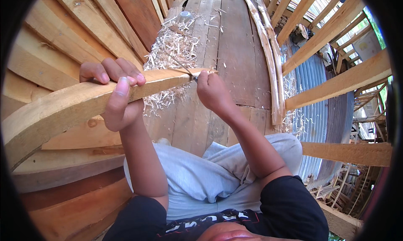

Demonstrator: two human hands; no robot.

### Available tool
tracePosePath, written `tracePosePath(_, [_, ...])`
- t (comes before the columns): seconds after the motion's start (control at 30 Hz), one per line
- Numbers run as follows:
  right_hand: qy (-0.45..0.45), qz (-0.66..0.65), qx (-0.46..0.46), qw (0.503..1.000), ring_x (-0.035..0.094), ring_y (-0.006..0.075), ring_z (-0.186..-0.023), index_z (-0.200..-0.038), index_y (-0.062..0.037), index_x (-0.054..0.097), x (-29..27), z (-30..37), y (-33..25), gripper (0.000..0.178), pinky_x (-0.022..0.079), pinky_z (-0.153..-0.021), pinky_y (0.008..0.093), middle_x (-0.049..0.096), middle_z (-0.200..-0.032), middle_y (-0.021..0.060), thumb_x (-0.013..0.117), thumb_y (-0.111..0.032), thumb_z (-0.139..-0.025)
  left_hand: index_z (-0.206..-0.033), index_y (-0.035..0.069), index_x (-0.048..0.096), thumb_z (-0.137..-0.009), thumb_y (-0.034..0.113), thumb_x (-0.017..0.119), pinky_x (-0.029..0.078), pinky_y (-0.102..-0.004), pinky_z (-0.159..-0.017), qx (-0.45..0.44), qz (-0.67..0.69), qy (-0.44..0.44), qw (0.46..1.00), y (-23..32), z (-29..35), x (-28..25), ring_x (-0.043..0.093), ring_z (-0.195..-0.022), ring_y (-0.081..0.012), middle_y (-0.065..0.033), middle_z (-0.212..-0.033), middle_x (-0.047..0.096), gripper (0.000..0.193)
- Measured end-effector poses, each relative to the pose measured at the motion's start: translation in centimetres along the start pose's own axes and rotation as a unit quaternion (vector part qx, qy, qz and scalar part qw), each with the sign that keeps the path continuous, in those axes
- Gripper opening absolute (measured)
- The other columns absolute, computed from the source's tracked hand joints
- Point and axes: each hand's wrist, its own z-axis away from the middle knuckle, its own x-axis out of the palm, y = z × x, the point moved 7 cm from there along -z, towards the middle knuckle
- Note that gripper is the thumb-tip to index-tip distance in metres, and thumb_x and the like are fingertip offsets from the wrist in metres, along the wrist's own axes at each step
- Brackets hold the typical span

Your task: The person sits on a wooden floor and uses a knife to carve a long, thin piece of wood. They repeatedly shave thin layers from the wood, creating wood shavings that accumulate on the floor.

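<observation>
A long, curved piece of wood (67, 99) comes in from the left edge and narrows to a tip in front of me. My left hand (118, 101) is closed round it, with fingers over the upper face and the thumb against the near side. At the narrow end, my right hand (211, 89) is closed in a fist on a knife (181, 63). Its thin blade points away to the far left and crosses the wood close to the tip. The fist covers most of the handle.
Pale wood shavings (170, 45) lie heaped on the plank floor (235, 43), with a small clear cup (184, 16) behind them. Boards (63, 43) line the left side. Long debarked poles (264, 56), slanting timber posts (336, 89) and corrugated metal sheeting (310, 87) are on the right.
</observation>
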Motion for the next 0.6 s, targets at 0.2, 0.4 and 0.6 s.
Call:
tracePosePath(0.2, [0.039, 0.003, 0.021, 0.999, 0.065, 0.0465, -0.088, -0.081, 0.01, 0.066, 1.3, -4.2, 7.5, 0.056, 0.049, -0.082, 0.0523, 0.066, -0.086, 0.031, 0.034, -0.032, -0.098, -0.088, 0.009, 0.042, -0.071, 0.002, 0.055, 0.047, -0.0315, -0.064, -0.015, 0.007, 0.001, 1.0, -0.5, -0.1, -0.8, 0.05, -0.061, -0.0191, -0.0085, -0.066, 0.05, 0.023])
tracePosePath(0.4, [-0.014, 0.025, -0.065, 0.997, 0.066, 0.044, -0.088, -0.096, 0.0085, 0.067, 0.9, -0.6, 0.8, 0.049, 0.049, -0.082, 0.0529, 0.067, -0.091, 0.0304, 0.036, -0.03, -0.098, -0.088, 0.008, 0.042, -0.071, 0.003, 0.055, 0.046, -0.0315, -0.065, -0.033, 0.001, -0.001, 0.999, -0.4, -0.3, -0.3, 0.051, -0.061, -0.0193, -0.0087, -0.066, 0.05, 0.022])
tracePosePath(0.6, [-0.042, -0.018, 0.049, 0.998, 0.066, 0.044, -0.089, -0.096, 0.0098, 0.066, 2.4, -3.6, 5.9, 0.052, 0.049, -0.083, 0.0527, 0.066, -0.091, 0.031, 0.035, -0.032, -0.099, -0.09, 0.008, 0.043, -0.072, 0.004, 0.055, 0.046, -0.0319, -0.066, -0.022, 0.013, -0.04, 0.999, -0.5, -0.4, -0.5, 0.051, -0.062, -0.0188, -0.0088, -0.068, 0.051, 0.022])
